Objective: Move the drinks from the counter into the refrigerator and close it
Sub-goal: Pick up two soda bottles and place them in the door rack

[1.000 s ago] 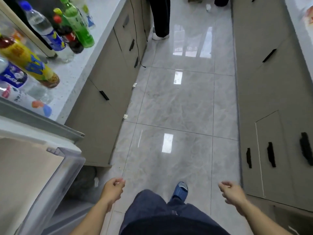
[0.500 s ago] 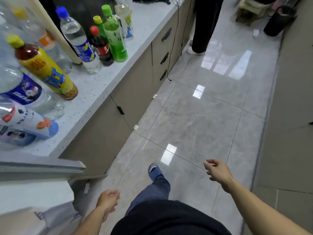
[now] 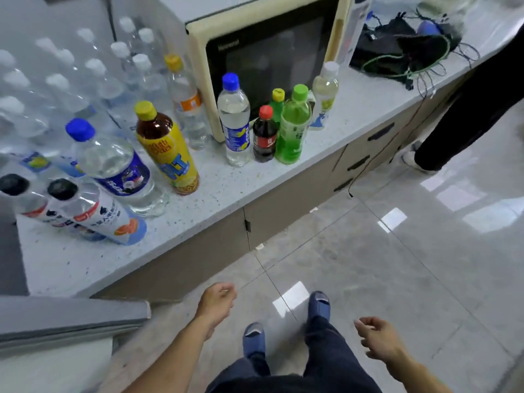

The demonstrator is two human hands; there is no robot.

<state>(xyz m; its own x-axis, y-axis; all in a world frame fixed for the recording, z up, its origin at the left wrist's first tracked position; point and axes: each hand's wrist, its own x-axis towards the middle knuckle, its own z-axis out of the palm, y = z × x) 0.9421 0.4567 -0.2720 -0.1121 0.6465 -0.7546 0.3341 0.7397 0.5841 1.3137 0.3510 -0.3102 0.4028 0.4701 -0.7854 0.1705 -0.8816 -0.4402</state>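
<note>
A: Where are our hands?

B: Both hang low over the grey tiled floor (image 3: 397,265), in front of the counter. Our left hand (image 3: 215,303) has loosely curled fingers and holds nothing; our right hand (image 3: 378,338) is relaxed and empty too.

A: And the drinks?

B: All on the speckled pale stone countertop (image 3: 215,191). Near its front edge we see the yellow-labelled brown tea bottle with a yellow cap (image 3: 166,147), beside it the big clear water bottle with a blue cap and blue label (image 3: 113,165). Toward the left end stand two white-labelled bottles with black caps (image 3: 88,211).

A: Further along?

B: Before the cream-framed microwave oven (image 3: 266,49) stand a slim clear bottle with a blue cap (image 3: 234,120), a small dark cola bottle with a red cap (image 3: 265,134) and a green tea bottle with a green cap (image 3: 293,126), close together. Clear white-capped water bottles (image 3: 93,80) crowd the back left corner.

A: The refrigerator?

B: Its grey door edge (image 3: 71,316) shows at lower left, just beside our left hand.
</note>
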